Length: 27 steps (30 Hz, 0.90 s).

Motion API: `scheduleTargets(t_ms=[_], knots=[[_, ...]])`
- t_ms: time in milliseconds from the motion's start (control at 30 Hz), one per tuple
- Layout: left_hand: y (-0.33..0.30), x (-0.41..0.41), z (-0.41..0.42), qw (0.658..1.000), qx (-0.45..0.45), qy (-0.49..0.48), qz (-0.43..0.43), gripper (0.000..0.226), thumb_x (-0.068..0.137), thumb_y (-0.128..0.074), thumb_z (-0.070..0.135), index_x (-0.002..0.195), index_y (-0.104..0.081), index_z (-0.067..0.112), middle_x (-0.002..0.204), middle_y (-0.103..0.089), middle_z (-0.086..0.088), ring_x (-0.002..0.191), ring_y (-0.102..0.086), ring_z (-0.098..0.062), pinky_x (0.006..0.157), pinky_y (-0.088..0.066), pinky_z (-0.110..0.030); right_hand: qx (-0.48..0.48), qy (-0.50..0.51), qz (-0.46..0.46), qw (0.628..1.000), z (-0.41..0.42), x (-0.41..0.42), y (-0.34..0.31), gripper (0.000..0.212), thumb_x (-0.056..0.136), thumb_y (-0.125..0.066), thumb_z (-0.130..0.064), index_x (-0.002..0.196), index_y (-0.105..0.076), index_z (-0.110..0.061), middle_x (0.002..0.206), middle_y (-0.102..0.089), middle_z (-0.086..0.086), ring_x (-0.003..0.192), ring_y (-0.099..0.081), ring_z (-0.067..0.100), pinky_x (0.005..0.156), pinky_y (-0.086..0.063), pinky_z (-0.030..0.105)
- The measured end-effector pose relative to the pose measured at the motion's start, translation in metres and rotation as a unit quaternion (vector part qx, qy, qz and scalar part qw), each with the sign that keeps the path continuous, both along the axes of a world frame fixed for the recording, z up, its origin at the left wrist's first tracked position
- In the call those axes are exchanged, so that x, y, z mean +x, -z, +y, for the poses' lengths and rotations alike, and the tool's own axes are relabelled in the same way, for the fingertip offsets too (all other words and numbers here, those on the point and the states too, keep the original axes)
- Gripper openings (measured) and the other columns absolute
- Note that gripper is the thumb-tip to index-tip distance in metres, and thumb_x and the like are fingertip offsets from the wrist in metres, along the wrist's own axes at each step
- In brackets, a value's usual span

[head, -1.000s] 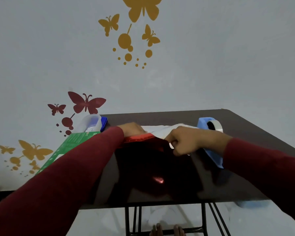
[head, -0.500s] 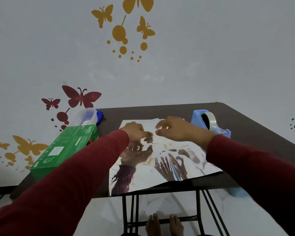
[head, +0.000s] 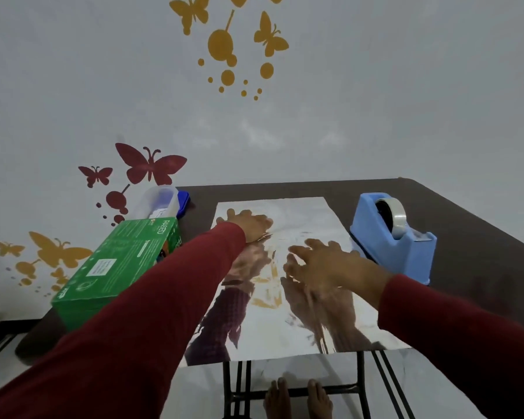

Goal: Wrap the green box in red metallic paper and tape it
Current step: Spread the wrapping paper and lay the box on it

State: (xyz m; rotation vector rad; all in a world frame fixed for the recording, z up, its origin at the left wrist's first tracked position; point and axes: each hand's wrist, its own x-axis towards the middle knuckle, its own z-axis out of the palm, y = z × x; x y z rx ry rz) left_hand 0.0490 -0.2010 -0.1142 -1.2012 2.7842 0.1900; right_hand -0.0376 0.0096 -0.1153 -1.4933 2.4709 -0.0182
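Note:
The metallic paper (head: 303, 216) lies flat in the middle of the dark table with its silver, mirror-like side up; its near edge hangs slightly over the table's front. My left hand (head: 248, 223) presses flat on the sheet near its far left part, fingers spread. My right hand (head: 321, 261) hovers just over or on the sheet's middle right, fingers apart, holding nothing. The green box (head: 118, 264) lies on the table's left side, apart from the paper. A blue tape dispenser (head: 394, 240) with a clear roll stands right of the sheet.
A clear plastic container (head: 159, 201) with a blue lid sits at the far left corner behind the green box. The dark table (head: 466, 237) ends close to a wall with butterfly stickers. Table legs and bare feet (head: 297, 397) show below the front edge.
The paper was folded with its red side showing and pinched in both hands; it is now spread flat, silver side up. Both hands have let go and lie open on it.

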Motion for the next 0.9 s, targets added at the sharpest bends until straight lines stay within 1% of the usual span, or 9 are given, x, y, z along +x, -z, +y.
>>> scheduleTargets(t_ms=[67,167,300,400,467,567,667,767,900], knots=[[0.002,-0.004,0.002,1.0,-0.007,0.004,0.011,0.064,0.093,-0.022,0.071,0.152,-0.032,0.048,0.17,-0.017,0.004,0.153,-0.01,-0.04,0.116,-0.011,-0.068,-0.04,0.001,0.026,0.999,-0.011,-0.005,-0.004,0.062,0.101,-0.029,-0.065,0.159,-0.024,-0.044,0.172,-0.012,-0.005,0.157,-0.005,0.037,0.116,-0.013,0.068],[0.004,-0.001,0.004,0.999,0.012,-0.027,0.046,0.057,0.101,-0.028,0.064,0.157,-0.024,0.052,0.172,-0.013,0.005,0.154,-0.011,-0.037,0.119,-0.009,-0.064,-0.087,-0.024,0.055,0.994,-0.027,-0.014,0.001,0.059,0.102,-0.03,-0.062,0.158,-0.027,-0.042,0.172,-0.013,-0.005,0.158,-0.001,0.036,0.117,-0.012,0.068],[0.021,0.003,-0.012,1.0,0.015,0.005,-0.002,0.078,0.075,-0.011,0.081,0.15,-0.018,0.058,0.172,-0.002,0.011,0.157,-0.001,-0.038,0.114,-0.009,-0.074,-0.051,0.002,0.002,0.999,-0.037,-0.024,0.014,0.062,0.101,-0.027,-0.065,0.158,-0.026,-0.041,0.171,-0.014,-0.006,0.157,-0.004,0.039,0.116,-0.009,0.068],[0.026,-0.003,-0.022,1.0,0.02,0.004,-0.012,0.062,0.089,-0.025,0.066,0.148,-0.015,0.054,0.171,0.009,0.013,0.156,0.006,-0.041,0.113,-0.006,-0.078,-0.047,0.013,-0.002,0.999,-0.044,-0.027,0.014,0.063,0.101,-0.028,-0.065,0.159,-0.026,-0.04,0.17,-0.017,-0.006,0.157,-0.007,0.038,0.115,-0.01,0.068],[0.027,-0.002,-0.02,1.0,-0.007,0.024,0.009,0.062,0.088,-0.022,0.063,0.148,-0.01,0.055,0.171,0.008,0.014,0.156,0.006,-0.044,0.112,-0.005,-0.079,-0.043,0.019,-0.01,0.999,-0.048,-0.03,0.011,0.062,0.102,-0.028,-0.064,0.159,-0.027,-0.04,0.171,-0.016,-0.006,0.157,-0.005,0.038,0.116,-0.009,0.068],[0.033,-0.01,-0.033,0.999,0.028,-0.021,0.029,0.068,0.09,-0.022,0.067,0.155,-0.008,0.056,0.171,0.01,0.015,0.158,0.011,-0.039,0.114,0.001,-0.076,-0.025,0.024,-0.024,0.999,-0.053,-0.033,0.006,0.066,0.104,-0.025,-0.066,0.163,-0.018,-0.039,0.174,-0.004,-0.008,0.159,0.004,0.036,0.119,-0.003,0.067],[0.022,-0.008,-0.019,0.999,0.017,-0.008,0.031,0.06,0.103,-0.034,0.056,0.159,-0.015,0.046,0.172,0.009,0.011,0.158,0.011,-0.038,0.114,-0.002,-0.079,-0.03,0.021,-0.029,0.999,-0.056,-0.036,0.01,0.069,0.101,-0.023,-0.068,0.162,-0.02,-0.038,0.174,-0.003,-0.007,0.159,0.006,0.037,0.119,-0.001,0.069],[0.007,-0.003,-0.005,1.0,0.003,0.008,0.009,0.054,0.11,-0.029,0.047,0.162,-0.018,0.037,0.173,0.003,0.008,0.158,0.007,-0.038,0.12,-0.002,-0.071,-0.062,-0.003,-0.006,0.998,-0.056,-0.035,0.008,0.07,0.099,-0.019,-0.07,0.162,-0.021,-0.038,0.174,-0.006,-0.007,0.16,0.004,0.035,0.119,-0.001,0.07],[-0.019,0.01,-0.008,0.999,-0.034,-0.007,0.023,0.055,0.103,-0.035,0.055,0.153,-0.043,0.034,0.163,-0.037,0.001,0.153,-0.022,-0.033,0.119,-0.016,-0.059,-0.106,-0.015,-0.016,0.994,-0.062,-0.017,-0.015,0.058,0.106,-0.032,-0.057,0.158,-0.034,-0.031,0.168,-0.028,0.0,0.155,-0.022,0.032,0.12,-0.021,0.061]])
